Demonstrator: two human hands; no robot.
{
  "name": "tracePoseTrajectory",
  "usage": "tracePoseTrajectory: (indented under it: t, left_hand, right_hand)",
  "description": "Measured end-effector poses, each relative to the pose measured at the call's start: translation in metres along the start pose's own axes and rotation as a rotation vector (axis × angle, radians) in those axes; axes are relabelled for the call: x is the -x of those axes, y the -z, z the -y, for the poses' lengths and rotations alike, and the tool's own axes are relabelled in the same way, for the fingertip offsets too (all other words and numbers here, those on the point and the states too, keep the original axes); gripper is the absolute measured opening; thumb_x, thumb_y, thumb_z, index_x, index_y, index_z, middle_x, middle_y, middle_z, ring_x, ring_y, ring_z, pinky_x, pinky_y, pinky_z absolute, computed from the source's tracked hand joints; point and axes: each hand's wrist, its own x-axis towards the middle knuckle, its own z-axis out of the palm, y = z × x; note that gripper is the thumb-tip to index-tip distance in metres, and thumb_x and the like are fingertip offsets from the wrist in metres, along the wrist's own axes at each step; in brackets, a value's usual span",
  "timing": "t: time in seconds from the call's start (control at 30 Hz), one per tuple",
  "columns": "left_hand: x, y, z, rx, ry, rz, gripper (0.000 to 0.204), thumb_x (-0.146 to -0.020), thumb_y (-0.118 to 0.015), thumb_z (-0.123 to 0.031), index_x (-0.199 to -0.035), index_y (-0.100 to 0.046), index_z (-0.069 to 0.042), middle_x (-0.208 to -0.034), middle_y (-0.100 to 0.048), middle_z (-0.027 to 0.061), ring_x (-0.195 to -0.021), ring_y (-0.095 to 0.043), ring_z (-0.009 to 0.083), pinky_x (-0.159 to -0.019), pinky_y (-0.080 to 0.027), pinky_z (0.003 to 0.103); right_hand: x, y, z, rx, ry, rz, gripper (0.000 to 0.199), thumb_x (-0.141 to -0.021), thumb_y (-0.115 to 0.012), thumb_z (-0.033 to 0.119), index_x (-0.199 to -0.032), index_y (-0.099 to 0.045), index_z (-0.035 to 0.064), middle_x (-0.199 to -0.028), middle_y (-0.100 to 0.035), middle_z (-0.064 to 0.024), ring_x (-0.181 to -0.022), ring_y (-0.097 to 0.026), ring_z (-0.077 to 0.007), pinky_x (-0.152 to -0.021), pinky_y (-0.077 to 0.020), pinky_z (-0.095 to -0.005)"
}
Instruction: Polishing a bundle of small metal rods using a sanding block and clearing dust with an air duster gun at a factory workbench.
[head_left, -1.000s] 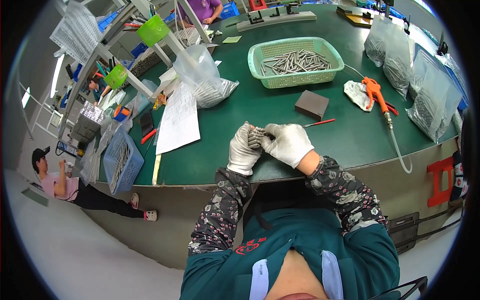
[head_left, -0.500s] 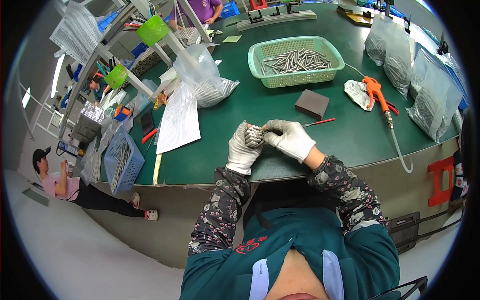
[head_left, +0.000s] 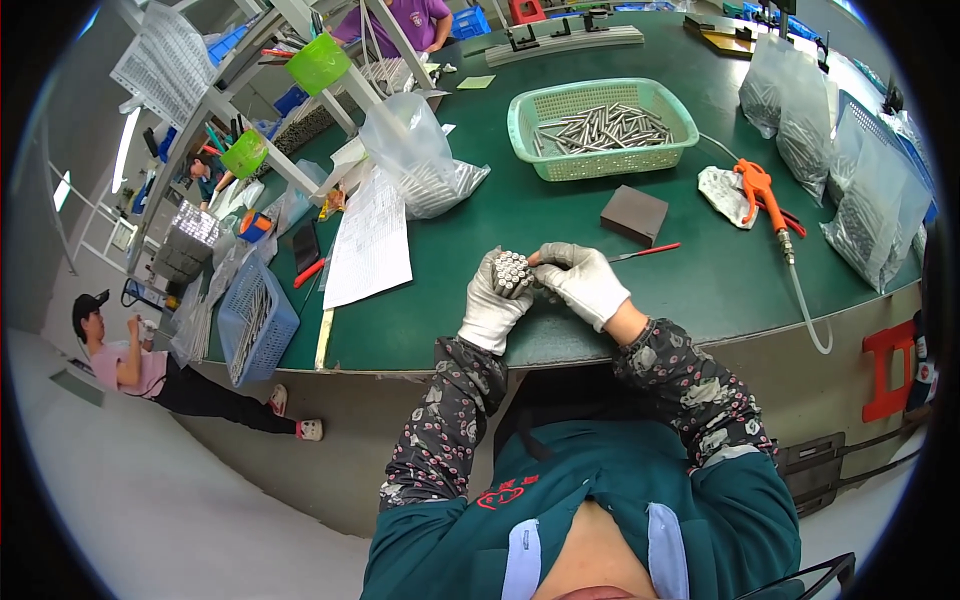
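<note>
A tight bundle of short metal pins [head_left: 512, 270] is held over the table's front edge, its round ends facing up. My gloved left hand [head_left: 491, 314] wraps around it from the left and below. From the right, my gloved right hand [head_left: 589, 287] closes its curled fingers against the bundle's side; bare skin shows at a fingertip. Beyond my hands, a pale green basket [head_left: 526, 163] holds many loose pins [head_left: 608, 127] of the same kind. A dark brown block [head_left: 634, 214] and a thin red-handled tool [head_left: 655, 249] lie just past my right hand.
Paper sheets [head_left: 372, 245] and a plastic bag of pins [head_left: 425, 165] lie left. A blue basket of rods [head_left: 285, 315] stands at the left edge. Right are an orange air gun [head_left: 760, 190] with hose, a white cloth [head_left: 722, 192] and bagged pins [head_left: 868, 220]. People are at left and far side.
The bundle has tipped so that its pin ends face up more towards me. Both hands stay around it. The whole view has shifted slightly.
</note>
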Motion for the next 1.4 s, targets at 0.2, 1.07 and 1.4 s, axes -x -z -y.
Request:
tracePoseTrajectory:
  t: [0.2,1.07,1.4]
  left_hand:
    - [0.000,0.005,-0.005,0.073,0.005,0.074,0.063,-0.061,-0.059,0.016,-0.118,-0.037,-0.003,-0.099,-0.051,0.0020,-0.089,-0.053,0.0114,-0.077,-0.046,0.023]
    - [0.004,0.001,-0.042,0.326,0.244,0.062,0.029,-0.069,-0.063,0.011,-0.092,-0.055,-0.004,-0.082,-0.060,0.0044,-0.072,-0.059,0.0115,-0.063,-0.047,0.021]
    - [0.003,0.000,-0.020,0.337,0.139,0.137,0.058,-0.060,-0.070,0.010,-0.111,-0.047,-0.004,-0.100,-0.057,0.0047,-0.092,-0.056,0.0145,-0.081,-0.047,0.027]
  right_hand:
    - [0.000,-0.004,0.006,-0.010,0.004,0.015,0.016,-0.078,-0.054,0.007,-0.091,-0.060,-0.0020,-0.067,-0.057,-0.0027,-0.055,-0.050,-0.0060,-0.052,-0.0423,-0.0198]
    - [0.000,-0.007,0.006,-0.543,-0.133,0.113,0.011,-0.081,-0.055,0.007,-0.091,-0.054,0.0014,-0.075,-0.057,-0.0058,-0.061,-0.055,-0.0124,-0.054,-0.0460,-0.0232]
    - [-0.004,-0.007,0.015,0.035,-0.114,-0.012,0.022,-0.081,-0.059,0.023,-0.085,-0.055,0.0021,-0.060,-0.052,-0.0020,-0.045,-0.044,-0.0071,-0.041,-0.0357,-0.0198]
